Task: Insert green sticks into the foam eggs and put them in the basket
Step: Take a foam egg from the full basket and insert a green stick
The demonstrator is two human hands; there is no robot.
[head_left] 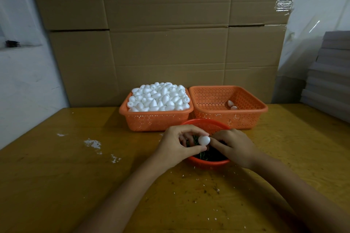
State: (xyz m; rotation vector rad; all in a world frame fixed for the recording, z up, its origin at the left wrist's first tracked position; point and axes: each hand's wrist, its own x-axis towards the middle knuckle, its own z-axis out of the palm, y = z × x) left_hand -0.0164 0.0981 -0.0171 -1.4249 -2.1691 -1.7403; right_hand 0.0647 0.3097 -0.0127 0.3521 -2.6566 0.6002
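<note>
Two orange baskets at table's [56, 185] far edge: left basket [155, 121] heaped w/ foam eggs [159, 97], right basket [244, 117] w/ two eggs [232, 105]. Round red basket [206, 162] of green sticks [206, 156] sits mid-table. Left hand [176, 143] pinches one egg [204, 140] over it; right hand [234, 146] touches egg, grip can't tell.

My left grip [176, 143] and right grip [234, 147] cover most of the green sticks [203, 156] in the round basket [208, 162]. Whether a stick sits in the foam egg [204, 140] I cannot tell. Both forearms [121, 195] run off the frame's bottom edge.
</note>
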